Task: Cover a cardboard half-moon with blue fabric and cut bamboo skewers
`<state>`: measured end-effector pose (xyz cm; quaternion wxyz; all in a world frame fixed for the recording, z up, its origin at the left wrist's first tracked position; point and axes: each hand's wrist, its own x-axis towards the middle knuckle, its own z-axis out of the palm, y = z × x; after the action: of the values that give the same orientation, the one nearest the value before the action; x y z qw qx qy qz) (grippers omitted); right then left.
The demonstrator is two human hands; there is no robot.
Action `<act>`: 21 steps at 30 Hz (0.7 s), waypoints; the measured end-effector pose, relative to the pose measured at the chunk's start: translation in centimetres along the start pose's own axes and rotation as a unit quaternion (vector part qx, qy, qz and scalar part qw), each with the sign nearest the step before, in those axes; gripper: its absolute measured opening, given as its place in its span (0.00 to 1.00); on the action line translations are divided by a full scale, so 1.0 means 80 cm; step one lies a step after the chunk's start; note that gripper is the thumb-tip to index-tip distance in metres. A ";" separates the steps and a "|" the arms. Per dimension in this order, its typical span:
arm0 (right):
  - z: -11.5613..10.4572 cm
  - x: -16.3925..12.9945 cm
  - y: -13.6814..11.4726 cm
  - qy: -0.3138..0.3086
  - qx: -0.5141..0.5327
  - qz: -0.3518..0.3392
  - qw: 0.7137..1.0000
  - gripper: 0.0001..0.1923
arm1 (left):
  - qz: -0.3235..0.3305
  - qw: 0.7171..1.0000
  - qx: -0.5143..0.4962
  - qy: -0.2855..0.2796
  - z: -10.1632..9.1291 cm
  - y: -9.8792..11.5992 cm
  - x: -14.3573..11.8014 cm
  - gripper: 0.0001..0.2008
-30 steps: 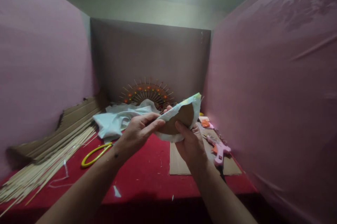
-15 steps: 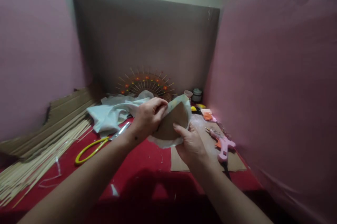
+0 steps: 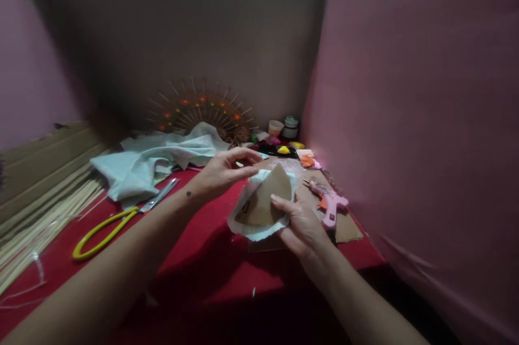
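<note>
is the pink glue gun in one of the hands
No, the glue gun lies on a cardboard sheet to the right, while the right hand holds the cloth-covered cardboard piece.

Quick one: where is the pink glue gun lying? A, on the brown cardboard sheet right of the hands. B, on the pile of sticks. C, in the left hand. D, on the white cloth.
A: the glue gun rests on the cardboard sheet, just right of the right hand, far from the cloth and sticks.
</note>
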<state>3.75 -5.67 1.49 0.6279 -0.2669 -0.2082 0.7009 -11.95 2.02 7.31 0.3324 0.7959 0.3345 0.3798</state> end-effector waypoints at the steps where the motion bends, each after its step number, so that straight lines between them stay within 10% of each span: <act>1: -0.003 -0.001 0.000 -0.001 -0.001 0.001 1.000 0.21 | 0.017 1.000 0.011 -0.017 0.006 0.003 0.000 0.13; 8: -0.018 -0.011 -0.002 -0.006 0.012 0.010 1.000 0.21 | 0.062 0.993 0.100 -0.030 0.038 0.004 0.008 0.07; 13: -0.025 -0.028 -0.012 0.015 0.022 0.023 0.999 0.23 | -0.022 0.991 0.112 0.068 0.029 -0.009 0.019 0.09; 18: -0.050 -0.086 -0.036 0.050 0.022 0.033 0.998 0.23 | -0.048 0.947 0.311 0.065 0.000 -0.040 0.021 0.12; 21: -0.076 -0.128 -0.045 0.080 0.014 0.068 0.994 0.18 | 0.009 0.944 0.328 0.037 0.026 -0.047 0.017 0.15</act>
<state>11.09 -15.67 0.21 0.5971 -0.3264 -0.1291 0.7213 -10.60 4.64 3.87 0.0366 0.8492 0.4457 0.2810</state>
